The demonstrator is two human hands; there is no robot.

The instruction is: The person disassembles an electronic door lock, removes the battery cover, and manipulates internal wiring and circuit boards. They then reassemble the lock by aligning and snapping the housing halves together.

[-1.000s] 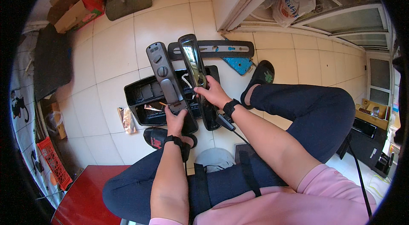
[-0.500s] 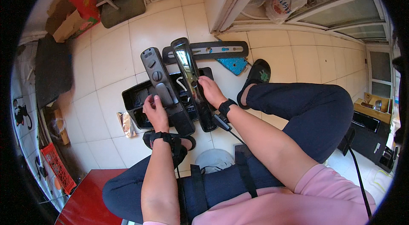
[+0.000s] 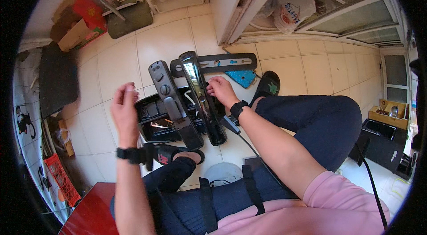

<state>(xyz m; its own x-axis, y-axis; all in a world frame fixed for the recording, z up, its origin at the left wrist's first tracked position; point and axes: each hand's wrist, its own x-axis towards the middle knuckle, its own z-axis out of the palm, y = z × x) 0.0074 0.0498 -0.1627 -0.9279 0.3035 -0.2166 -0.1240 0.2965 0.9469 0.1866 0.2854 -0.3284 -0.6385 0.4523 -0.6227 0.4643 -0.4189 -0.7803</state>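
Tiled floor (image 3: 167,35): pale tiles run beneath the things, with a red crate (image 3: 62,179) off to the left.
Left hand (image 3: 124,112): raised just left of the black tray (image 3: 149,108), fingers loosely parted, pinching nothing.
Right hand (image 3: 223,92): fingers curled at the glossy panel's (image 3: 203,98) right edge; whether they touch it, I cannot tell.
Progress: judging by how things lie, both panels are set out side by side over the tray; they and the slotted plate (image 3: 229,62) lie unjoined.
Glossy panel: slants across the tray, immediately left of the right hand, well apart from the left.
Matte panel (image 3: 175,105): knob and handle facing up, between the two hands, held by neither.
Slotted plate: beyond the tray, over part of a blue piece (image 3: 242,78).
Slippers (image 3: 268,84): one on each foot, flanking the tray's near side and right.
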